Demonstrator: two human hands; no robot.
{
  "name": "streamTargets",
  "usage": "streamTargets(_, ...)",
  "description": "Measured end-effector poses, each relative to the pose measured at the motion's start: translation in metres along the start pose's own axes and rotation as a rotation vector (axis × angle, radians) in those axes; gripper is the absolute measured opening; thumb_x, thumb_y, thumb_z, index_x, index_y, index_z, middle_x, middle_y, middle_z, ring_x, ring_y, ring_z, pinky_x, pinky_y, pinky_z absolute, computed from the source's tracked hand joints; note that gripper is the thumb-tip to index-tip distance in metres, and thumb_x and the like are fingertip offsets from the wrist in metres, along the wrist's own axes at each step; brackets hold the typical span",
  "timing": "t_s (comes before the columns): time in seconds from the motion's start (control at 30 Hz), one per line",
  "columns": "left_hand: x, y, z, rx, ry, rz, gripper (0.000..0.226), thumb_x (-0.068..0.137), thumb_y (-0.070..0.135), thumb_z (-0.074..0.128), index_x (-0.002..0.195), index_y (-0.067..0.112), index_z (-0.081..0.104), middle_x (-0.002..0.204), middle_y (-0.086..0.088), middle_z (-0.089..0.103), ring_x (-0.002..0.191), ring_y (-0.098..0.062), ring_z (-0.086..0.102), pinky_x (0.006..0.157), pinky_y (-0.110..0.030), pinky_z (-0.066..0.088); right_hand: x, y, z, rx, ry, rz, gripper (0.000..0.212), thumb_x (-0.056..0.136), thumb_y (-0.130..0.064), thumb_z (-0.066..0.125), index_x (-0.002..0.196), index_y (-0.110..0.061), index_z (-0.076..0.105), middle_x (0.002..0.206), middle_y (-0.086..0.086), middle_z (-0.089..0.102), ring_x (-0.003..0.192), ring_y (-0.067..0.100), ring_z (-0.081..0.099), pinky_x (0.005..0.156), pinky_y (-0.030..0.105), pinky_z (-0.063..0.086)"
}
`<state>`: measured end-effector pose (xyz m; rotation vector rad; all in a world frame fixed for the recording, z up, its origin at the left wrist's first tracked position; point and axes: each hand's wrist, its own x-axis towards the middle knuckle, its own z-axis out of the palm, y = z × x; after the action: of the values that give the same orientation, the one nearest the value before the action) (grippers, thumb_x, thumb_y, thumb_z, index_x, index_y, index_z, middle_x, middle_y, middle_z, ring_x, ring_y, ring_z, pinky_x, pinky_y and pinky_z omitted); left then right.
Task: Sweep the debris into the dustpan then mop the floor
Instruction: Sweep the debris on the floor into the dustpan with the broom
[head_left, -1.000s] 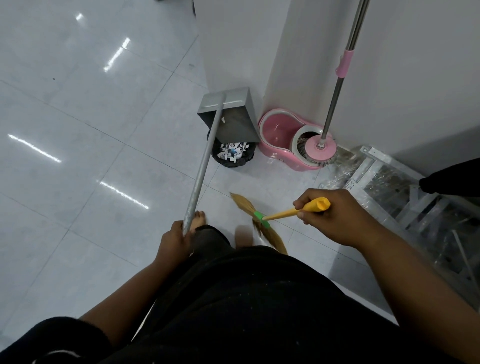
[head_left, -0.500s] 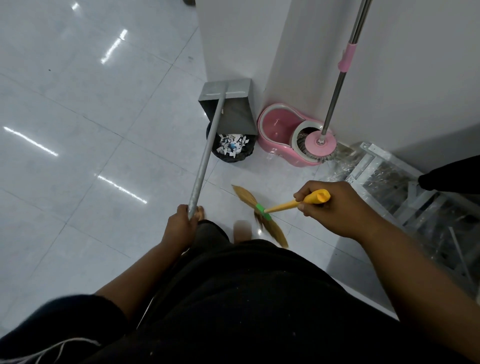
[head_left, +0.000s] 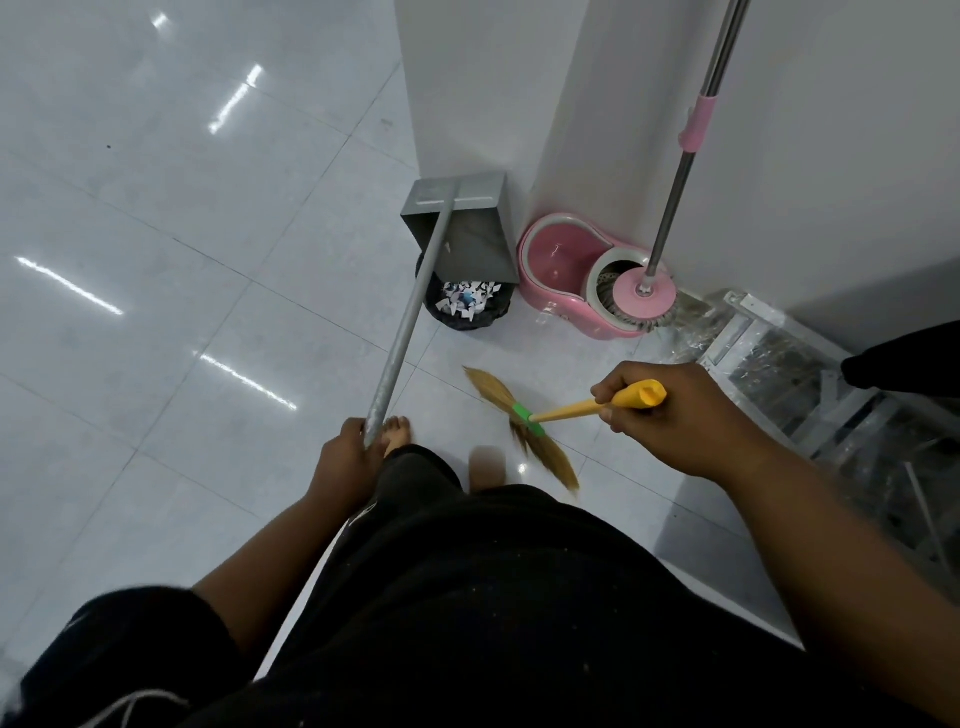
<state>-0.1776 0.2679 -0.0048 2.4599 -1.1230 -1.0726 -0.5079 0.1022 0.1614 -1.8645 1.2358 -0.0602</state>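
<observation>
Basically nothing shifts in the last second: my left hand (head_left: 347, 457) stays wrapped round the dustpan (head_left: 478, 228) pole, pan tipped over the bin (head_left: 470, 319), paper scraps (head_left: 467, 301) inside. My right hand (head_left: 670, 415) grips the broom (head_left: 522, 414). I judge sweeping done, mopping next. Glossy tiled floor (head_left: 156, 208); the mop (head_left: 644, 291) stands in the pink bucket (head_left: 556, 260) at the wall corner.
</observation>
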Motion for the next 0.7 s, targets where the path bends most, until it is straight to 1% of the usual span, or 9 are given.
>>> streamTargets(0.13, -0.026, -0.026, -0.007, 0.028, 0.0, -0.008, 0.033, 0.094, 0.029, 0.06, 0.118, 0.008, 0.053, 0.081, 0.001, 0.059, 0.064, -0.006, 0.054, 0.051, -0.017, 0.035, 0.002, 0.002, -0.002, 0.003, 0.003, 0.012, 0.014, 0.083, -0.023, 0.072, 0.086, -0.036, 0.067, 0.089, -0.006, 0.074, 0.074, 0.01, 0.069, 0.07, 0.043, 0.058)
streamTargets(0.2, -0.017, -0.012, -0.008, 0.011, 0.015, 0.017, 0.032, 0.095, 0.03, 0.059, 0.117, 0.008, 0.053, 0.082, 0.0, 0.06, 0.064, -0.006, 0.053, 0.051, -0.018, 0.035, 0.004, 0.001, -0.001, -0.003, -0.002, 0.01, 0.013, 0.083, -0.024, 0.072, 0.087, -0.036, 0.067, 0.089, -0.006, 0.074, 0.074, 0.009, 0.069, 0.071, 0.043, 0.058)
streamTargets(0.3, -0.002, 0.013, -0.007, -0.045, 0.02, 0.024, 0.033, 0.095, 0.036, 0.056, 0.115, 0.009, 0.053, 0.079, 0.003, 0.056, 0.064, -0.005, 0.052, 0.05, -0.017, 0.033, 0.004, -0.002, 0.001, -0.004, -0.005, 0.006, 0.012, 0.083, -0.026, 0.072, 0.087, -0.035, 0.067, 0.087, -0.005, 0.074, 0.073, 0.013, 0.069, 0.07, 0.043, 0.058)
streamTargets(0.4, -0.004, 0.007, -0.004, -0.047, 0.024, -0.004, 0.033, 0.095, 0.034, 0.057, 0.117, 0.009, 0.053, 0.078, 0.006, 0.055, 0.064, -0.006, 0.054, 0.051, -0.017, 0.034, 0.003, -0.004, -0.001, -0.003, -0.004, 0.007, 0.012, 0.083, -0.025, 0.072, 0.087, -0.035, 0.067, 0.085, -0.007, 0.073, 0.073, 0.009, 0.069, 0.07, 0.042, 0.058)
streamTargets(0.57, -0.014, 0.001, -0.006, -0.05, 0.026, -0.019, 0.035, 0.096, 0.032, 0.057, 0.121, 0.009, 0.053, 0.084, 0.002, 0.059, 0.065, -0.007, 0.055, 0.051, -0.017, 0.036, 0.0, -0.002, -0.002, -0.007, -0.001, -0.002, 0.013, 0.083, -0.024, 0.072, 0.087, -0.035, 0.067, 0.087, -0.007, 0.074, 0.073, 0.009, 0.069, 0.07, 0.042, 0.058)
streamTargets(0.63, -0.021, 0.004, -0.01, -0.075, 0.018, -0.024, 0.036, 0.096, 0.032, 0.057, 0.123, 0.009, 0.052, 0.087, -0.001, 0.061, 0.068, -0.009, 0.057, 0.053, -0.02, 0.041, -0.001, -0.003, -0.001, -0.006, 0.003, -0.007, 0.012, 0.083, -0.025, 0.071, 0.087, -0.036, 0.067, 0.088, -0.007, 0.074, 0.073, 0.01, 0.069, 0.07, 0.043, 0.058)
streamTargets(0.7, -0.029, 0.015, -0.019, -0.128, 0.007, -0.03, 0.037, 0.095, 0.032, 0.057, 0.125, 0.01, 0.052, 0.088, -0.003, 0.063, 0.071, -0.013, 0.06, 0.059, -0.027, 0.049, -0.002, -0.003, -0.001, 0.0, 0.006, -0.009, 0.012, 0.082, -0.025, 0.071, 0.086, -0.036, 0.066, 0.089, -0.005, 0.073, 0.073, 0.013, 0.069, 0.069, 0.044, 0.058)
